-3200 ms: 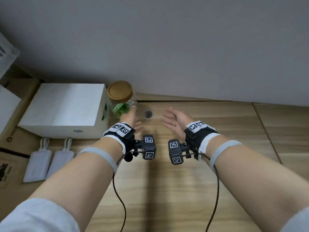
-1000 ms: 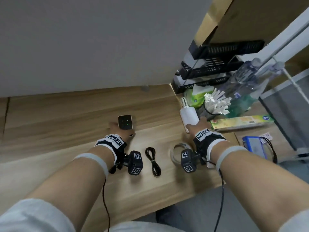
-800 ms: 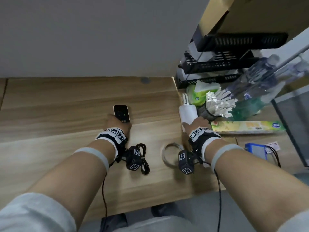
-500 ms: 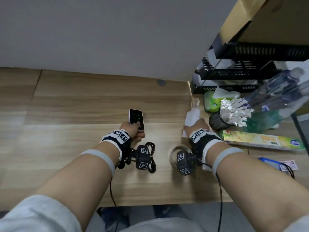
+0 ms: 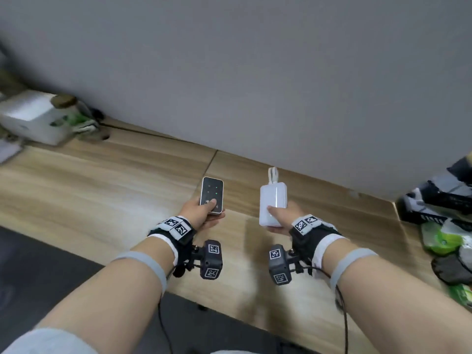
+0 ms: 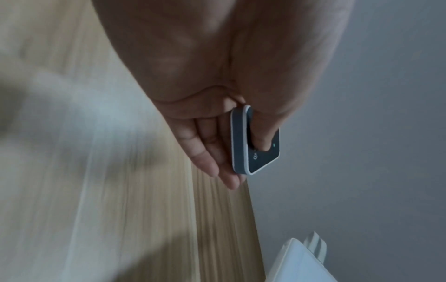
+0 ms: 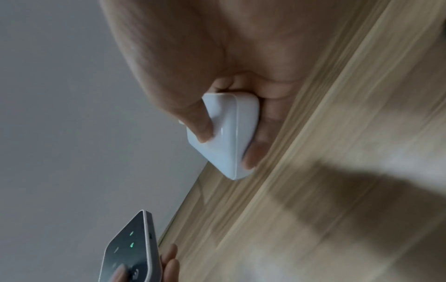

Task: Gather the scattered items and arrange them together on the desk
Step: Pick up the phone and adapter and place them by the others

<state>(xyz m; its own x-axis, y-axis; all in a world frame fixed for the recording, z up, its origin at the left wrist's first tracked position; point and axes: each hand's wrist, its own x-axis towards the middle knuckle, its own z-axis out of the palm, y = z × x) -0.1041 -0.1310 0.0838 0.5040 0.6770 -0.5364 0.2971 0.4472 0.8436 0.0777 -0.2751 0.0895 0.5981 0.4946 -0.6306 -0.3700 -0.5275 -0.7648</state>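
My left hand (image 5: pixel 204 213) holds a small black remote (image 5: pixel 212 194) with green lights, thumb on its face and fingers beneath, lifted above the wooden desk (image 5: pixel 102 190). The left wrist view shows the same remote (image 6: pixel 255 141) pinched between thumb and fingers. My right hand (image 5: pixel 281 215) grips a white power bank (image 5: pixel 272 204) with a short white loop at its far end, also held above the desk. In the right wrist view the power bank (image 7: pixel 226 133) sits between thumb and fingers, and the remote (image 7: pixel 130 248) shows at the lower left.
A white box (image 5: pixel 30 118) and a glass jar with a brown lid (image 5: pixel 66 106) stand at the far left by the grey wall. Black racks (image 5: pixel 439 198), green packets (image 5: pixel 444 241) and a dark pouch (image 5: pixel 452 267) crowd the right edge. The desk's front edge runs diagonally below my wrists.
Both hands have lifted their items off the desk and carried them left; the black cable and ring that lay near my wrists are out of view. The view has swung left.
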